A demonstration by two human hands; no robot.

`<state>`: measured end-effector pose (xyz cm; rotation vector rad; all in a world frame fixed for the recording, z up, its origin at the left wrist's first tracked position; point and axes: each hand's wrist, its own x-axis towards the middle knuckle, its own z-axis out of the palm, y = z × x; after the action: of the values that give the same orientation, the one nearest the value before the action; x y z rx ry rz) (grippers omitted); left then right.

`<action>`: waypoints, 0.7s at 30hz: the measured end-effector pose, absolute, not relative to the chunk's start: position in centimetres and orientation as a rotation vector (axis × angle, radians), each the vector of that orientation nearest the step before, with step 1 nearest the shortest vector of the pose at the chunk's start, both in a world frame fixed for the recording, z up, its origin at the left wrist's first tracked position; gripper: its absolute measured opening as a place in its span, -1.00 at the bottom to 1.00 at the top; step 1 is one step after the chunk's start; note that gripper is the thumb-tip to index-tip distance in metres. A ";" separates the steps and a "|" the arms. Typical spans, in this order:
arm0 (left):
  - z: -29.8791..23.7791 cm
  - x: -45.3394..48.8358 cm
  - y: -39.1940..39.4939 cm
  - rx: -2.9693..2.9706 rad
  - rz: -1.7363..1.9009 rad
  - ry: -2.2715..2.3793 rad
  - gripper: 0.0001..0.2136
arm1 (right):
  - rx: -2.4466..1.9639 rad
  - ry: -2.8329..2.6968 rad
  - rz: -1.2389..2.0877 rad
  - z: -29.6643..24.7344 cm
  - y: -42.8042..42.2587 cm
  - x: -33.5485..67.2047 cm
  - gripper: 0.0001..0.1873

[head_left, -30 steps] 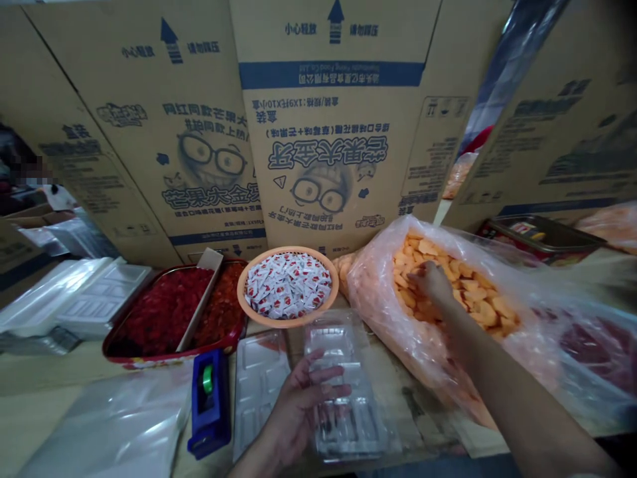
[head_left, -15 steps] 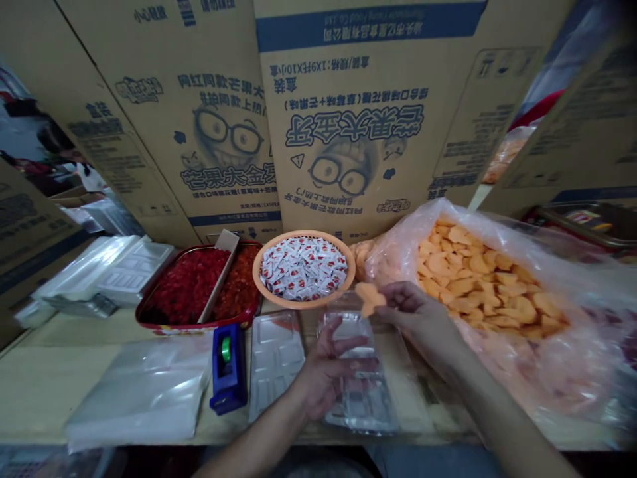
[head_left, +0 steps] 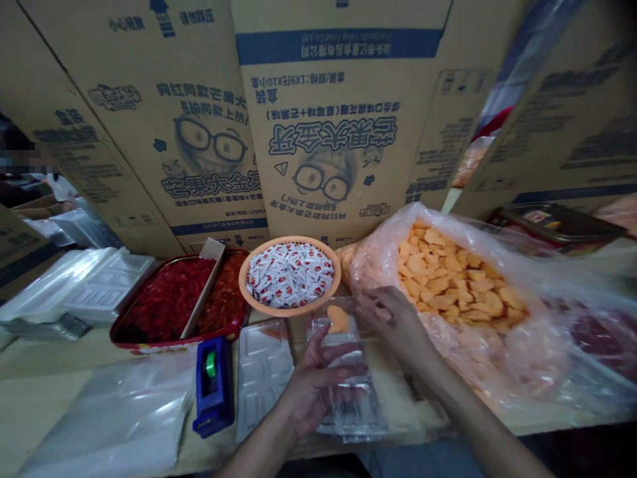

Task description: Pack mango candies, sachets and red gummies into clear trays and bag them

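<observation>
My left hand [head_left: 311, 385] holds a clear plastic compartment tray [head_left: 348, 392] against the table, thumb and fingers over its middle. An orange snack piece [head_left: 338, 319] lies in the tray's far compartment. My right hand [head_left: 393, 318] hovers just right of that piece, fingers curled and turned away, so I cannot see whether they hold anything. A large clear bag of orange snack pieces [head_left: 458, 285] lies open directly behind my right hand.
An orange bowl of small white-and-red sachets [head_left: 289, 275] and a red tray of red candy [head_left: 179, 299] stand behind. A blue tape dispenser [head_left: 213, 385], another clear tray [head_left: 263, 365], plastic sheets [head_left: 114, 418] and stacked white trays [head_left: 74, 292] lie to the left. Cardboard boxes [head_left: 328, 119] wall the back.
My right hand took an orange piece out of the bag, carried it left and set it in the tray's far compartment. My left hand stayed on the tray.
</observation>
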<state>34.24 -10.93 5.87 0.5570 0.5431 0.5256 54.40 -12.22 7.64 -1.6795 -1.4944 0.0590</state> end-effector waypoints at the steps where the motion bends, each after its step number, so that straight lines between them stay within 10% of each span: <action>1: 5.9 34.2 -10.9 0.552 0.523 0.556 -0.17 | -1.727 -1.427 -0.008 8.1 -11.9 55.9 -0.68; 21: 5.8 32.4 -9.6 0.506 0.586 0.601 -0.08 | -2.544 -1.237 -0.717 10.6 -4.6 72.5 -0.76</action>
<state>32.45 -9.57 5.78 0.5060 0.6013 0.5859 72.48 -4.55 10.61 -2.5441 -1.2368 -0.7171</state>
